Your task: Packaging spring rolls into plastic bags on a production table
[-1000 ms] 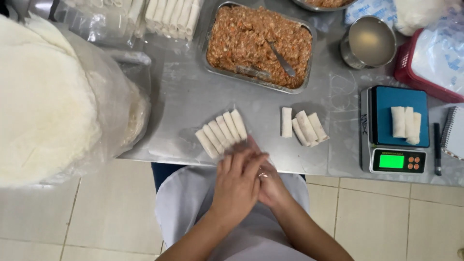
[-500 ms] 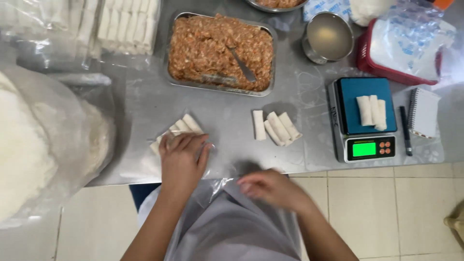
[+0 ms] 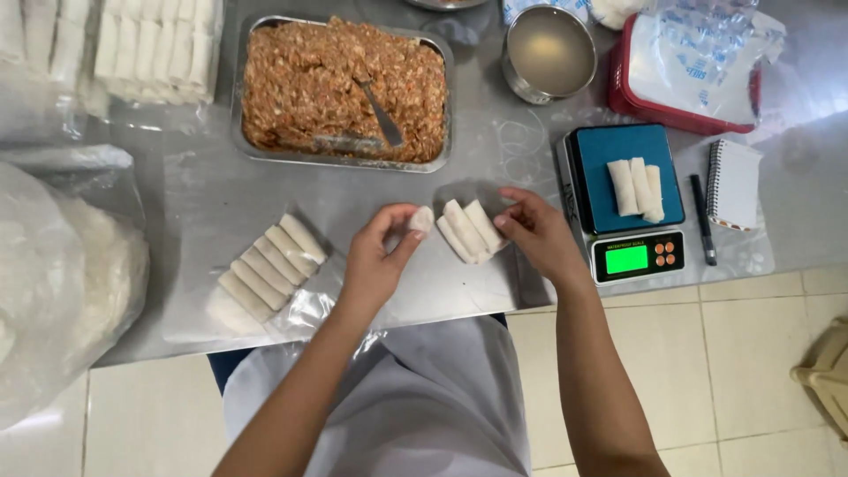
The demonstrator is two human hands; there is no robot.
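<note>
Food-prep kitchen, steel table (image 3: pixel 495 141), filling tray (image 3: pixel 256 150), scale (image 3: pixel 629 258)

The spring rolls (image 3: pixel 468 231) are pale cream-white. The minced filling (image 3: pixel 322 84) is orange-brown, flecked with red, in a silver tray (image 3: pixel 237 97). The scale (image 3: pixel 623 190) has a blue platform, green display and orange buttons. The basket (image 3: pixel 632 97) is red.

Left hand (image 3: pixel 375 256) pinching a spring roll (image 3: pixel 421 219), right hand (image 3: pixel 537 231) touching loose rolls (image 3: pixel 470 230) — steel table (image 3: pixel 371 199)

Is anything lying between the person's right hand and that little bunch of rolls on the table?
Nothing visible does. The right hand has its fingertips at the edge of the bunch of rolls, while the left hand pinches a single roll beside them.
</note>
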